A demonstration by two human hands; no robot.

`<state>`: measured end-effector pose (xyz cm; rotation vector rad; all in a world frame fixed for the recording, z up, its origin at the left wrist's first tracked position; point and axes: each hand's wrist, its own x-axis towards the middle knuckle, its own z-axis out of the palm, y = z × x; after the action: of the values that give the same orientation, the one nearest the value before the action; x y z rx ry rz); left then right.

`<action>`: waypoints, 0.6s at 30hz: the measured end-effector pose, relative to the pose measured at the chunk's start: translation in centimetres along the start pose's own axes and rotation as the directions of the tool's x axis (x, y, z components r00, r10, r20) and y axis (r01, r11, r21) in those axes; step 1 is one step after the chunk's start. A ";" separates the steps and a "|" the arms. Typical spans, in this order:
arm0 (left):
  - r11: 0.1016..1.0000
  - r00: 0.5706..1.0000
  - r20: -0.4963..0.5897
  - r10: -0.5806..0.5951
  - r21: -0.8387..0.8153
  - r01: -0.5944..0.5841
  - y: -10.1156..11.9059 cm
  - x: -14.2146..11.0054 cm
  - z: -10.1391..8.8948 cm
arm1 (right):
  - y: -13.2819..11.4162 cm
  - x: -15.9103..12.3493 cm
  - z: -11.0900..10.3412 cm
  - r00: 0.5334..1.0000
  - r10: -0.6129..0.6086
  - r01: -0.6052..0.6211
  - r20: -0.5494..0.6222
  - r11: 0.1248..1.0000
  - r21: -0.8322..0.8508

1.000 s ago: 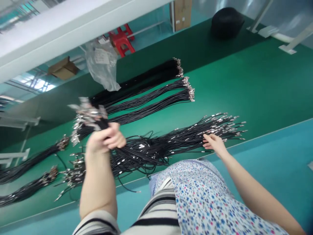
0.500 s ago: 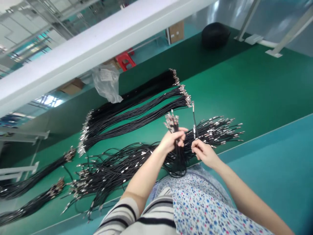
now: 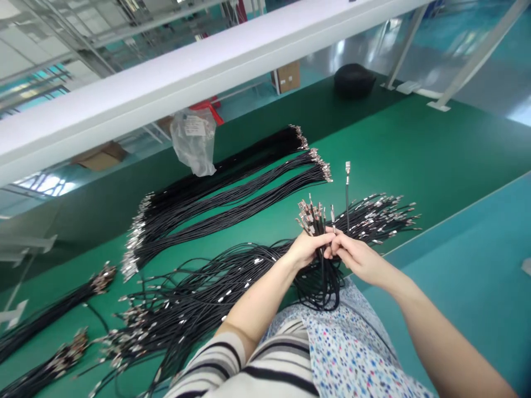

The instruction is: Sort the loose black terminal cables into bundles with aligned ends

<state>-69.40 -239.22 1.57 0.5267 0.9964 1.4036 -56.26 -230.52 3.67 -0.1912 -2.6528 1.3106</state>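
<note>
My left hand (image 3: 310,247) is closed around a bundle of black cables (image 3: 312,218), whose metal terminals point up and whose lengths loop down over my lap. Right beside it, my right hand (image 3: 350,251) pinches a single black cable (image 3: 347,190), its metal end standing upright above the fingers. The two hands touch or nearly touch at the fingertips. Beneath them a large loose pile of black cables (image 3: 232,276) with shiny metal ends spreads along the near edge of the green table, its right-hand ends (image 3: 385,215) fanning out past my right hand.
Behind lie neat rows of black cables (image 3: 236,199) on the green table (image 3: 415,143). A clear plastic bag (image 3: 194,143) rests on the far row. More bundles (image 3: 62,298) are at left. A white beam (image 3: 186,72) crosses above; a black object (image 3: 354,81) sits at the back.
My right hand has come in against my left with the single cable. Both hands sit a little further right in the view, which has also shifted.
</note>
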 end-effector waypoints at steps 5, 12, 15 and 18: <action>0.983 0.962 -0.244 0.123 -0.105 -0.152 0.5 -0.3 -1.5 | -0.9 -0.6 0.7 0.978 0.193 -0.133 0.080 0.870 -0.475; 0.946 0.977 -0.189 0.099 -0.287 -0.151 1.3 -1.7 -2.5 | -0.9 -1.2 2.8 0.930 0.256 0.001 0.264 0.716 -0.698; 0.926 0.982 -0.156 0.110 -0.341 -0.158 1.0 -3.7 -2.5 | -2.2 -1.5 2.7 0.916 0.197 0.018 0.349 0.850 -0.527; 0.894 0.979 -0.100 0.175 -0.400 -0.201 1.4 -6.7 -3.9 | -2.4 -1.3 1.9 0.853 -0.055 0.065 0.520 0.998 -0.001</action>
<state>-72.60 -246.38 2.43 0.2714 0.6807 1.7571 -55.54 -233.74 4.33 0.2907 -3.0729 1.4892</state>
